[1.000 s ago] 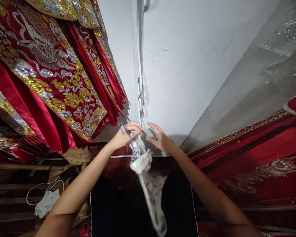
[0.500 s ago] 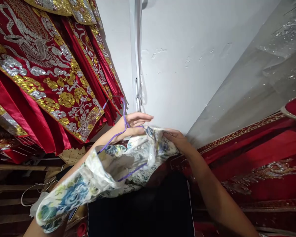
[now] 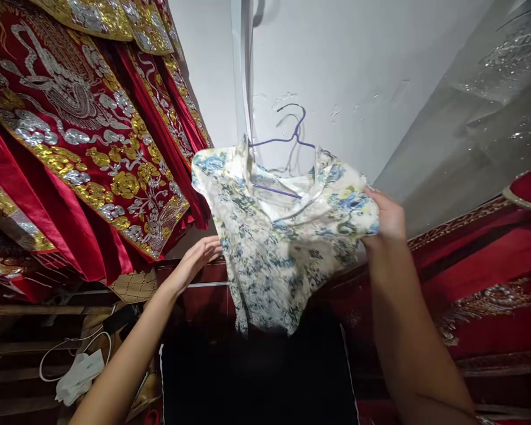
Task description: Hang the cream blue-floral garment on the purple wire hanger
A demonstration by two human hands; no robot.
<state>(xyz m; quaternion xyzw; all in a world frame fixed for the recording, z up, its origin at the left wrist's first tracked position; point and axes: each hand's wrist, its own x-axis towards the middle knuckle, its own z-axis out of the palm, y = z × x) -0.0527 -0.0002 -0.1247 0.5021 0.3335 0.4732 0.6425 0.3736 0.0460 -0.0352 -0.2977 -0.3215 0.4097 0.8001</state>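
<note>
Since half a second ago you're lifting the floral blouse (image 3: 283,248) upright, spreading it on its purple hanger (image 3: 287,141) against the white wall (image 3: 358,71). Right hand (image 3: 387,218) is pinching its shoulder; left hand (image 3: 199,260) is hanging open beside the hem.

Left hand (image 3: 193,261) open, right hand (image 3: 387,217) clenched

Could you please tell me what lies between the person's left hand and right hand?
In the head view, the floral shirt on a purple hanger hangs between the left hand and the right hand, which grips its edge.
</note>
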